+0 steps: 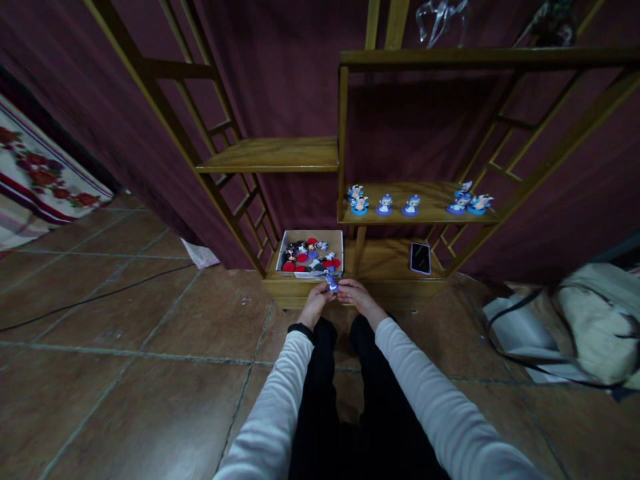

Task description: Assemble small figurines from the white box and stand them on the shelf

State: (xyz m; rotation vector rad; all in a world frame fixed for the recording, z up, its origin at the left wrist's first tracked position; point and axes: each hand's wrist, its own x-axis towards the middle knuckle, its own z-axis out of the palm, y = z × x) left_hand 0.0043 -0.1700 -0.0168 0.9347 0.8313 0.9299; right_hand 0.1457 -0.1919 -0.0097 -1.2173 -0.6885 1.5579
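Figurine (331,283) is pinched by fingers of both left hand (314,303) and right hand (359,296), at the near side of the box (293,237), and might fall onto the floor (215,300) if this small grip loosens.

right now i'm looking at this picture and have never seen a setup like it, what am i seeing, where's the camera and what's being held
There is no machine here: these are a person's own bare hands, seen from a camera worn on their head, looking forward and down. The left hand holds a small purple figurine; the right hand has its fingertips close against it, but whether it grips too is hard to tell. Just beyond, an open box of little figures and red round pieces sits on the low wooden board, with a phone farther right. More figurines stand on the shelf above.
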